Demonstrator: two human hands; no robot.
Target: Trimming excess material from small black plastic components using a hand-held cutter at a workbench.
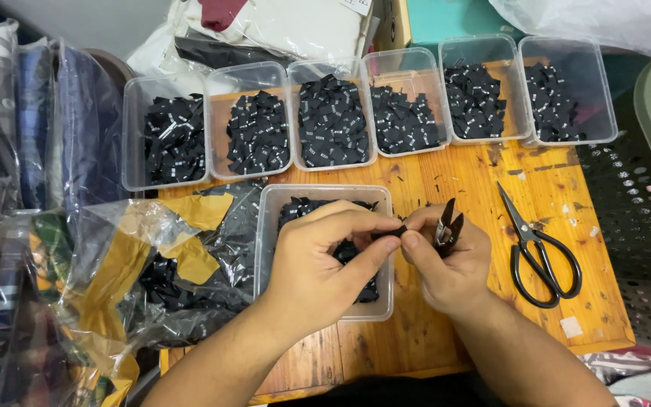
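Label [392,232]: pinched between fingertips of left hand [318,260] and right hand [446,260], above the tub [324,192].
Snips [446,224]: clasped in the right palm.
Risk: fingertips could be nicked; label could be dropped.

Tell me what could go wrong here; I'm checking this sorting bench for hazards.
1. The right hand holds small snips close to the left hand fingertips pinching a black label; a slip might nick a finger.
2. The large black scissors lie loose beside the right wrist and could be knocked off the wooden table.
3. The label is held over the table's bare wood next to the clear tub, so it may miss the tub if dropped.
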